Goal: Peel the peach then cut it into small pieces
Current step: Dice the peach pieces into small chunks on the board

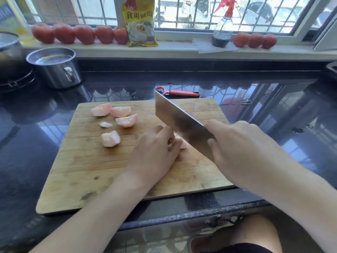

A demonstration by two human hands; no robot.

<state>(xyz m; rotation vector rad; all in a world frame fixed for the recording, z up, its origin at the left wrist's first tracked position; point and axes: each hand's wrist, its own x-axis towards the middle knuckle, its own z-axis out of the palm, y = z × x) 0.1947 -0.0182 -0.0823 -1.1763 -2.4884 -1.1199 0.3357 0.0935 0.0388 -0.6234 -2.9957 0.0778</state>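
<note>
The peach [183, 143] is already peeled and partly cut: what remains of it is a pale pink lump on the wooden cutting board [94, 167], mostly hidden under the left hand [155, 152], whose curled fingers grip it from above. Only a small wet, pinkish-white edge shows between the fingers and the cleaver [182, 121]. The right hand [242, 150] is wrapped round the cleaver's handle, which is hidden in the fist, with the index finger laid along the top of the blade. The broad steel blade stands tilted, its lower edge just beside the held piece; whether it touches the flesh cannot be told.

5 cut peach pieces [120, 114] lie on the far left part of the board, apart from the hands: 4 chunky wedges and 1 small sliver, all skinless, creamy white with a pink blush.

Behind the board, on the dark glossy countertop [273, 110], lies a red peeler [179, 92]. A steel pot [54, 67] stands at the far left. On the windowsill sit a row of tomatoes [80, 33], a yellow packet [141, 22] and a spray bottle [222, 30].
</note>
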